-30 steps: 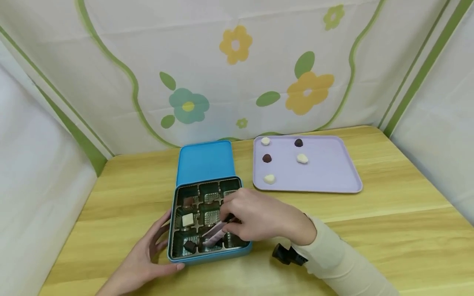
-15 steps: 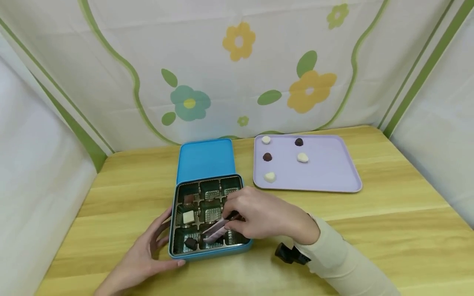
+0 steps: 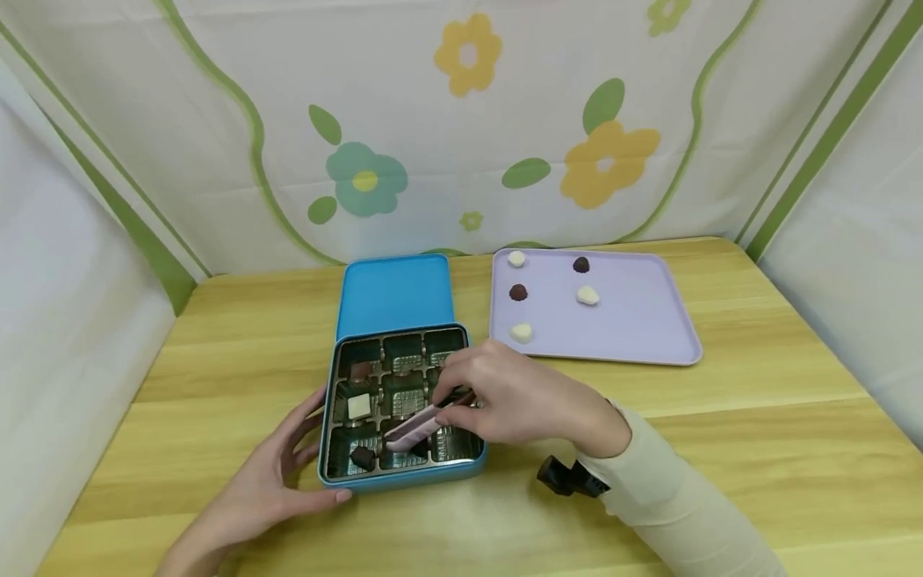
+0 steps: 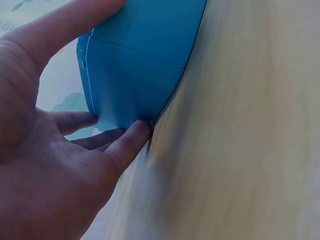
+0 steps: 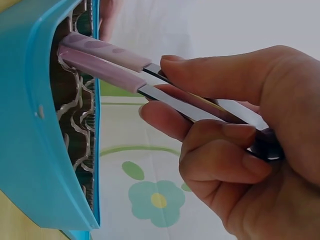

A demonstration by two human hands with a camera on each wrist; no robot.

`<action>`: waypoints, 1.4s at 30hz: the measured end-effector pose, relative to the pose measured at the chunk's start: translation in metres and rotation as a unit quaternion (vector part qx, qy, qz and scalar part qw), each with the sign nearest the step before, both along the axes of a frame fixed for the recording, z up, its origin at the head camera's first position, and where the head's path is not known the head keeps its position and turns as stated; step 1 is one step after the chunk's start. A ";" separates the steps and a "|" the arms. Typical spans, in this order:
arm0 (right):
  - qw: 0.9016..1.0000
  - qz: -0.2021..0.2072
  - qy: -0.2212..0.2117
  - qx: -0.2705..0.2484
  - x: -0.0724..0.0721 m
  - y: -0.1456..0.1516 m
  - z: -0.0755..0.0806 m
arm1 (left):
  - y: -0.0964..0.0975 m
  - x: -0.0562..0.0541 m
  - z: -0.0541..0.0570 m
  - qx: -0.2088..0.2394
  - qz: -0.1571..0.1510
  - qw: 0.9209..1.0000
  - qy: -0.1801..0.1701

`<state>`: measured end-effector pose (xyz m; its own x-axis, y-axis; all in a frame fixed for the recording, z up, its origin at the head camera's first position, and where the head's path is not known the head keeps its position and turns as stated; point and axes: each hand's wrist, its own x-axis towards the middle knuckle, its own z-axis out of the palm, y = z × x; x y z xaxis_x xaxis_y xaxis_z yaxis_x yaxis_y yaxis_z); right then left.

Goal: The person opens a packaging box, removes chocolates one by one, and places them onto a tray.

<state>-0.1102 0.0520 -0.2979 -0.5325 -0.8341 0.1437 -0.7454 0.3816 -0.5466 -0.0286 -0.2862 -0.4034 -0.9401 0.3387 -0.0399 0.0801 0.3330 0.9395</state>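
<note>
Left hand (image 3: 248, 485): spread wide, touching the blue box (image 3: 411, 478) at its near left corner. Right hand (image 3: 508, 393): pinching pink tongs (image 3: 416, 429), tips at the near middle compartment, much as a second ago; work there seems unfinished. Beneath, possibly a dark piece, poorly seen. Box's left column, nearest first: dark chocolate (image 3: 363, 458), white square (image 3: 358, 406), brown piece (image 3: 360, 371). Behind: blue lid (image 3: 395, 296). Farther right: lilac tray (image 3: 634, 320), five chocolates (image 3: 518, 292).
</note>
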 end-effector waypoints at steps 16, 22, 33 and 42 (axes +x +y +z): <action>0.999 0.000 0.010 0.048 -0.001 0.002 0.010 | 0.005 -0.011 0.007 -0.006 -0.008 1.000 0.001; 1.000 0.003 0.013 0.025 -0.004 0.003 0.008 | 0.005 -0.010 0.006 -0.011 -0.004 1.000 0.000; 0.993 -0.048 -0.041 -0.096 -0.014 0.032 -0.004 | 0.002 -0.003 0.000 -0.008 -0.001 1.000 -0.005; 0.966 -0.137 -0.141 -0.169 -0.009 0.063 -0.026 | 0.000 0.001 0.001 -0.015 0.013 1.000 -0.014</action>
